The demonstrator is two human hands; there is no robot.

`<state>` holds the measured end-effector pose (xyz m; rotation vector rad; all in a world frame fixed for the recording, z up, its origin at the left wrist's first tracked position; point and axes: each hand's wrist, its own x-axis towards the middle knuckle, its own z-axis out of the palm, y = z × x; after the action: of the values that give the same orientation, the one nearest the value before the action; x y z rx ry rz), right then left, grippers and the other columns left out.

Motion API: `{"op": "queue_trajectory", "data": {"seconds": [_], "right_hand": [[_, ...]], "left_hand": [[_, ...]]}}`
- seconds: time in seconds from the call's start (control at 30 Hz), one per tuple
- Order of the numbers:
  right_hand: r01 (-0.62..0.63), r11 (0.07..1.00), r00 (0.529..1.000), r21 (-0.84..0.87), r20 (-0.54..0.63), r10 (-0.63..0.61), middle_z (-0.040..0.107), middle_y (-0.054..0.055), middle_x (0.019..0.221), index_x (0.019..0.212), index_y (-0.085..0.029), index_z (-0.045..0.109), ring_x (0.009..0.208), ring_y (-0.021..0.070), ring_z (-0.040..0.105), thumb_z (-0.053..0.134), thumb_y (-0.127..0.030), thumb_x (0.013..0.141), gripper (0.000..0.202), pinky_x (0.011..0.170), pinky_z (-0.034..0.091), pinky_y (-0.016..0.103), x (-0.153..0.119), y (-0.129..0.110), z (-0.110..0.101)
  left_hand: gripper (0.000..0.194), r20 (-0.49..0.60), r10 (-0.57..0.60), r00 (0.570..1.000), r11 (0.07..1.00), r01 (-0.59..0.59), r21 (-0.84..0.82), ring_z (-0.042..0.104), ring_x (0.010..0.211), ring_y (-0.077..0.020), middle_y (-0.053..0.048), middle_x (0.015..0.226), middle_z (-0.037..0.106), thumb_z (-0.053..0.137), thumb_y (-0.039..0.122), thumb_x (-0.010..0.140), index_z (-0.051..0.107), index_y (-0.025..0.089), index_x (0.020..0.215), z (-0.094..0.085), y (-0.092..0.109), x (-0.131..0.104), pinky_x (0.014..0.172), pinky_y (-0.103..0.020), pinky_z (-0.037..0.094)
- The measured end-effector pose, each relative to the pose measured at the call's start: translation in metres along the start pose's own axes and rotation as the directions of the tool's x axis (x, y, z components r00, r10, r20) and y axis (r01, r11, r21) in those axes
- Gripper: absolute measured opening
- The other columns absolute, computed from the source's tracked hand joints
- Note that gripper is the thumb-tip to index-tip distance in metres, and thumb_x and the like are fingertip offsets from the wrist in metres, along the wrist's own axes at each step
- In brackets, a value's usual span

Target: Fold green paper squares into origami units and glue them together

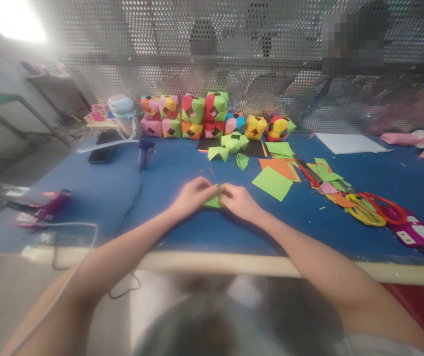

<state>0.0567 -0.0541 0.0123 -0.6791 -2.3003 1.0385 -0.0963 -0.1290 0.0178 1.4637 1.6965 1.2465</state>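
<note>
Both hands meet over the blue table around a small piece of green paper (213, 200) that looks partly folded. My left hand (194, 194) is closed on its left side, and my right hand (236, 199) pinches its right edge, with the fingertips close together. The fingers cover much of the paper. Just beyond the hands lie several folded green paper units (234, 142) and a single small green folded piece (242, 161). A flat green sheet (273, 183) rests to the right of my right hand.
Folded paper balls (192, 110) in mixed colours stand stacked along the back, before a perforated metal screen (152, 44). A glue gun (146, 152) with a cable stands left. Scissors (367, 210), paper scraps and a purple power strip (417, 232) lie right. People are behind the screen.
</note>
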Motion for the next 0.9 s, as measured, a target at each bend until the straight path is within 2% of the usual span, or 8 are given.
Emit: {"op": "queue_trajectory", "data": {"seconds": [0.13, 0.3, 0.43, 0.67, 0.9], "right_hand": [[0.009, 1.0, 1.0, -0.008, -0.011, -0.01, 0.066, 0.003, 0.072, 0.083, -0.016, 0.063, 0.062, 0.0129, 0.055, 0.046, -0.02, 0.076, 0.018, 0.06, 0.042, 0.024, -0.0007, 0.0002, 0.0001], [0.041, 0.997, 0.999, -0.07, -0.004, -0.041, 0.066, 0.003, 0.076, 0.088, -0.016, 0.062, 0.064, 0.013, 0.055, 0.047, -0.018, 0.076, 0.019, 0.063, 0.041, 0.024, -0.0009, 0.0001, 0.0013], [0.049, 0.992, 0.999, -0.116, 0.0, -0.049, 0.065, 0.003, 0.076, 0.088, -0.017, 0.061, 0.064, 0.0134, 0.055, 0.048, -0.024, 0.081, 0.016, 0.061, 0.039, 0.024, -0.0015, 0.0011, 0.0016], [0.092, 0.976, 0.995, -0.197, -0.027, -0.099, 0.061, 0.002, 0.068, 0.075, -0.018, 0.059, 0.061, 0.0129, 0.051, 0.044, -0.026, 0.086, 0.02, 0.059, 0.036, 0.024, -0.0024, 0.0009, -0.0001], [0.093, 0.972, 0.995, -0.214, -0.019, -0.099, 0.062, 0.003, 0.071, 0.076, -0.018, 0.06, 0.063, 0.0132, 0.052, 0.044, -0.027, 0.087, 0.021, 0.061, 0.037, 0.024, -0.0017, 0.0026, 0.0013]], "left_hand": [[0.028, 0.034, 0.025, 0.999, 0.999, -0.027, 0.041, 0.049, 0.066, -0.0112, 0.0, 0.073, 0.058, 0.062, 0.041, 0.071, 0.058, 0.015, 0.079, 0.0013, -0.0042, 0.0002, 0.06, -0.023, 0.039], [0.014, 0.04, 0.057, 0.998, 0.991, -0.061, 0.118, 0.047, 0.064, -0.01, 0.002, 0.072, 0.057, 0.056, 0.029, 0.074, 0.057, 0.015, 0.077, 0.0014, -0.0058, 0.0012, 0.061, -0.022, 0.038], [0.01, 0.037, 0.045, 0.998, 0.99, -0.049, 0.131, 0.048, 0.064, -0.0102, 0.002, 0.07, 0.057, 0.054, 0.025, 0.073, 0.057, 0.015, 0.077, 0.0012, -0.004, 0.0011, 0.061, -0.022, 0.039], [0.011, 0.063, 0.034, 0.997, 0.994, -0.04, 0.099, 0.047, 0.064, -0.0106, 0.002, 0.07, 0.056, 0.053, 0.024, 0.072, 0.056, 0.015, 0.076, 0.0014, -0.0052, 0.0006, 0.059, -0.022, 0.038], [0.01, 0.095, 0.043, 0.995, 0.993, -0.053, 0.103, 0.048, 0.066, -0.0106, 0.001, 0.07, 0.057, 0.051, 0.019, 0.07, 0.057, 0.015, 0.077, 0.0008, -0.0079, 0.0019, 0.06, -0.022, 0.039]]}}
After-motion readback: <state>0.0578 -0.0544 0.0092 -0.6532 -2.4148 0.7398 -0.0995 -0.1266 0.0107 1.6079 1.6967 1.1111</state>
